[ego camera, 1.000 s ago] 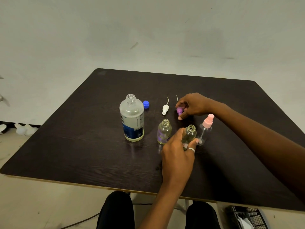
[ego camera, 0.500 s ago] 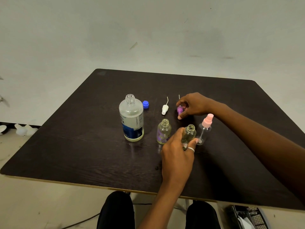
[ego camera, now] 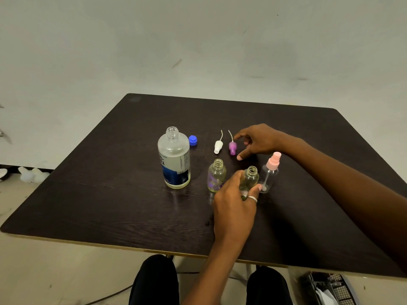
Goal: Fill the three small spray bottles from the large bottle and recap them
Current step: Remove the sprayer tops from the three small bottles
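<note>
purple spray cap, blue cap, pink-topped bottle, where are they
purple spray cap [ego camera: 232, 148], head view, on its purple body
blue cap [ego camera: 193, 140], head view, on its top
pink-topped bottle [ego camera: 269, 175], head view, on its clear body

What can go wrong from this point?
1. The right hand hovers open beside the purple spray cap; its thin dip tube could snag or bend on pickup.
2. The left hand holds the open middle bottle, touching the pink-capped bottle; a nudge may tip that one.
3. The large bottle stands uncapped, so a knock would probably spill it.
</note>
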Motion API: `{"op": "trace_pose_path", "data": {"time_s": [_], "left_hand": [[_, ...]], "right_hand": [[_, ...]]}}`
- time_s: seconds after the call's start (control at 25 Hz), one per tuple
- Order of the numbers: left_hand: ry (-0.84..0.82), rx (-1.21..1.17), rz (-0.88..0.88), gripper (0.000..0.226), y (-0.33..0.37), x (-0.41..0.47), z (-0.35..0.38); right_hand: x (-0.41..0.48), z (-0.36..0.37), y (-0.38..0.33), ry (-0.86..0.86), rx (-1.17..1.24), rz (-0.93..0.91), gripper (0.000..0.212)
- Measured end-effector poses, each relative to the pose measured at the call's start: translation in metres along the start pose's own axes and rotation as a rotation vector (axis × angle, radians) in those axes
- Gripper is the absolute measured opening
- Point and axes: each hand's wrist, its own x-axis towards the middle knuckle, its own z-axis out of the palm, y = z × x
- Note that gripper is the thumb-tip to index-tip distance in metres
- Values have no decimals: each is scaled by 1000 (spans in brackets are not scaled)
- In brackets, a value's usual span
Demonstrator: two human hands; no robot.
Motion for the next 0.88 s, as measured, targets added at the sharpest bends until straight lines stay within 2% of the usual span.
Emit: {"op": "trace_pose_path", "data": {"time_s": [0.12, 0.32, 0.48, 0.64, 0.72, 0.8, 0.88], "left_hand": [[7, 16, -21, 41, -1, 0, 0], [9, 16, -24, 42, 0, -1, 0], [1, 17, -32, 47, 0, -1, -1], [16, 46, -5, 48, 2, -1, -1], [23, 87, -3, 60, 2, -3, 0], [32, 115, -23, 76, 5, -9, -1], [68, 121, 8, 77, 14, -21, -4]], "right_hand": [[-12, -7, 3, 29, 29, 22, 66], [-63, -45, -4, 126, 158, -7, 43], [-113, -73, -17, 82, 302, 12, 41], [-138, -74, -37, -19, 59, -14, 48], [-138, -63, -41, -21, -41, 1, 48], [-136, -52, -43, -7, -77, 1, 40], [-135, -46, -43, 29, -93, -7, 30]]}}
